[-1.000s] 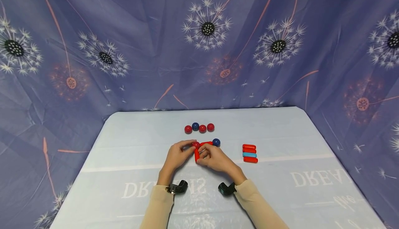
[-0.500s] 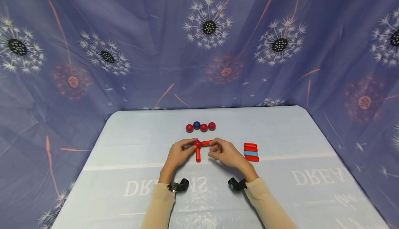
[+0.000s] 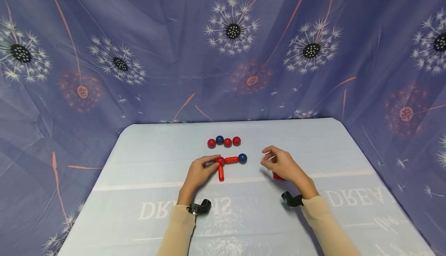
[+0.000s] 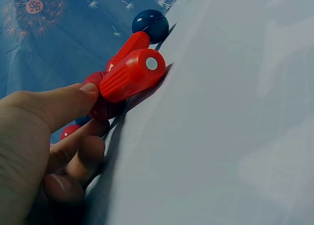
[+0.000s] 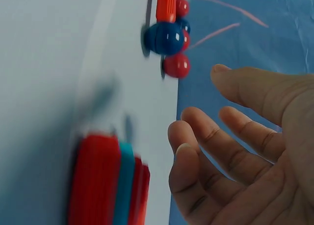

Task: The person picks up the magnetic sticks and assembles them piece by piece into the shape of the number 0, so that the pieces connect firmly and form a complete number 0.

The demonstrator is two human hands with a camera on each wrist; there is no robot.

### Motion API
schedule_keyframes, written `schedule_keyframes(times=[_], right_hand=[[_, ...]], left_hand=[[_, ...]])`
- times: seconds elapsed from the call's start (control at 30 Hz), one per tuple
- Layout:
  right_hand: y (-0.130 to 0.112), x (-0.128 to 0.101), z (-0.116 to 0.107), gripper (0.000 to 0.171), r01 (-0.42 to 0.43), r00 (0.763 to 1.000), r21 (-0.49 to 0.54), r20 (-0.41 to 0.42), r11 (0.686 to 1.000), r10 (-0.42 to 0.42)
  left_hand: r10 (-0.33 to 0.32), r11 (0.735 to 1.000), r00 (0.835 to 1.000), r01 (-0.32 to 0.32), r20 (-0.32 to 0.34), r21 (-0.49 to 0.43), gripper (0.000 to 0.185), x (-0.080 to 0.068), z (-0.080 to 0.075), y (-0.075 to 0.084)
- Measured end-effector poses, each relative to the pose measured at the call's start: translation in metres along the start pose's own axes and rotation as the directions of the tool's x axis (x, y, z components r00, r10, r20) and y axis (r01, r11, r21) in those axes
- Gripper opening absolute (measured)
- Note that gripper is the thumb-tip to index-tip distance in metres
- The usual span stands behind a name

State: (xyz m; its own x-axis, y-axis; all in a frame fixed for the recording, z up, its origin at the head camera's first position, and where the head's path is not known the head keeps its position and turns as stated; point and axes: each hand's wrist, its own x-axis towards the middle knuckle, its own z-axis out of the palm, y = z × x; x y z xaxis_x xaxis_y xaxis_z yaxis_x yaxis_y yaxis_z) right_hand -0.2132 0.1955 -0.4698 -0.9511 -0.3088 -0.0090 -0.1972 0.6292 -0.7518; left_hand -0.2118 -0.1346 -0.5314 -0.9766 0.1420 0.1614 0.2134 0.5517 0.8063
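Note:
My left hand (image 3: 198, 172) pinches a glossy red ball (image 3: 220, 160) between thumb and fingers. Two red rods join that ball: one rod (image 3: 221, 173) points toward me, the other rod (image 3: 231, 159) runs right to a dark blue ball (image 3: 242, 158). In the left wrist view, the nearer rod's free end shows a pale round tip (image 4: 151, 63). My right hand (image 3: 283, 165) holds nothing, its fingers loosely bent, above a stack of rods. Most of that group is hidden by the hand in the head view; red rods (image 5: 93, 181) and a light blue rod (image 5: 123, 186) show in the right wrist view.
Beyond the joined pieces lies a row of loose balls, red (image 3: 211, 143) and one dark blue (image 3: 219, 140). A pale cloth with printed letters covers the table (image 3: 156, 143). A purple curtain (image 3: 167, 74) with dandelion prints hangs behind its far edge.
My right hand has left the rod and blue ball and moved right to the group of loose rods. The left hand keeps its pinch on the red ball.

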Motion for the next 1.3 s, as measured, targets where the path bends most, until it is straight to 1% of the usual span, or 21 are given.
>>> schedule_keyframes(times=[0.1, 0.23, 0.43, 0.63, 0.77, 0.87, 1.0, 1.07, 1.3], right_hand=[[0.005, 0.0, -0.009, 0.04, 0.004, 1.0, -0.039, -0.006, 0.999, -0.004], [0.007, 0.004, -0.016, 0.039, 0.034, 0.999, -0.094, 0.004, 0.995, -0.033], [0.003, 0.015, -0.02, 0.039, 0.084, 0.995, -0.146, 0.06, 0.986, -0.076], [-0.004, 0.032, -0.018, 0.04, 0.117, 0.988, -0.18, 0.122, 0.977, -0.096], [-0.008, 0.044, -0.013, 0.041, 0.136, 0.984, -0.18, 0.14, 0.974, -0.111], [-0.009, 0.055, -0.009, 0.043, 0.137, 0.982, -0.158, 0.151, 0.978, -0.113], [-0.007, 0.068, -0.001, 0.045, 0.119, 0.983, -0.13, 0.156, 0.984, -0.098], [-0.006, 0.074, 0.002, 0.045, 0.097, 0.985, -0.118, 0.154, 0.988, -0.079], [-0.006, 0.087, 0.009, 0.047, 0.049, 0.988, -0.061, 0.151, 0.997, -0.04]], left_hand=[[0.0, 1.0, 1.0, 0.0, 0.003, -0.003, 0.03, 0.0, 0.0, -0.001], [0.002, 1.0, 1.0, -0.002, 0.001, -0.001, 0.03, 0.001, 0.0, -0.002], [0.016, 1.0, 1.0, -0.016, -0.011, 0.003, 0.03, 0.001, 0.0, -0.002], [0.005, 1.0, 1.0, -0.005, -0.006, 0.004, 0.03, 0.001, 0.0, -0.003], [0.002, 1.0, 1.0, -0.002, -0.005, 0.002, 0.03, 0.0, 0.0, -0.003], [0.002, 1.0, 1.0, -0.003, -0.006, -0.002, 0.03, 0.001, -0.001, -0.003], [0.008, 1.0, 1.0, -0.008, -0.004, -0.004, 0.03, 0.001, 0.0, -0.003], [0.008, 1.0, 1.0, -0.008, -0.004, -0.002, 0.03, 0.001, 0.0, -0.003], [0.013, 1.0, 1.0, -0.013, -0.009, -0.008, 0.03, 0.001, 0.0, -0.005]])
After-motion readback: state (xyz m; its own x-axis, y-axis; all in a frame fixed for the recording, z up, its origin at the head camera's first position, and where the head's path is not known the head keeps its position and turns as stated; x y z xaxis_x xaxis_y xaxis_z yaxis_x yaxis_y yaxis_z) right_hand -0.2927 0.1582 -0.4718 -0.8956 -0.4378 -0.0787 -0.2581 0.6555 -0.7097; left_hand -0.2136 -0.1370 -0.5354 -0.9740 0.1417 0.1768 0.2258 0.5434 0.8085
